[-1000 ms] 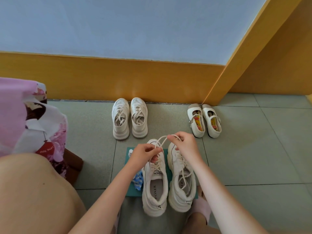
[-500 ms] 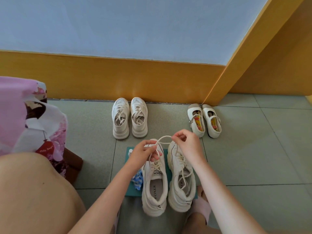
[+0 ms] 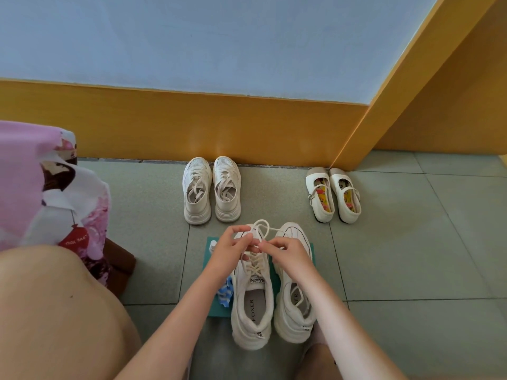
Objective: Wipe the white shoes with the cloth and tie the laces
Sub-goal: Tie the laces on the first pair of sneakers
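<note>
Two white chunky sneakers stand side by side on a teal mat (image 3: 211,311). The left sneaker (image 3: 251,305) has cream laces (image 3: 264,227) pulled up into loops over its toe. My left hand (image 3: 233,252) pinches one lace end, and my right hand (image 3: 290,253) pinches the other, both close together above the lacing. The right sneaker (image 3: 295,305) sits partly under my right forearm, its lace lying loose inside. A blue-and-white cloth (image 3: 226,293) lies crumpled on the mat, left of the left sneaker.
A second pair of white sneakers (image 3: 211,189) and a pair of white strap shoes (image 3: 333,194) stand by the yellow skirting. A small white bottle (image 3: 212,246) sits on the mat's far left corner. My bare knee (image 3: 55,311) and pink patterned fabric (image 3: 41,187) fill the left.
My hands came closer together and dropped toward the left sneaker's lacing; the wide lace arc between them has drawn into smaller loops over the toe.
</note>
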